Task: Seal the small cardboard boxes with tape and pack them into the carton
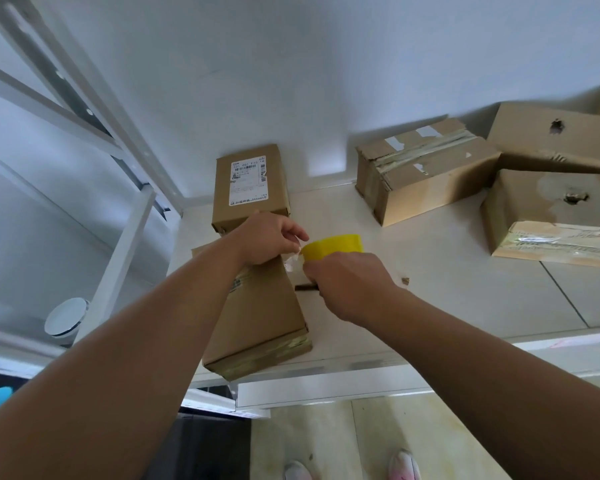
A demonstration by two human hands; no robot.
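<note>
A small cardboard box [260, 313] lies lengthwise on the white table [447, 282], its near end wrapped in clear tape. My left hand [269, 237] hovers over its far end and pinches the loose end of the clear tape. My right hand [347, 285] grips a yellow tape roll [333, 245] just right of the box. A short strip of tape stretches between the two hands. Behind stands a second small box [250, 183] with a white shipping label on top.
Three more worn cardboard boxes sit at the back right: one taped [426, 171], one with a hole [555, 140], one with tape at its front [551, 216]. White metal shelf posts [118, 258] rise at the left. A small cardboard scrap [405, 280] lies on the table.
</note>
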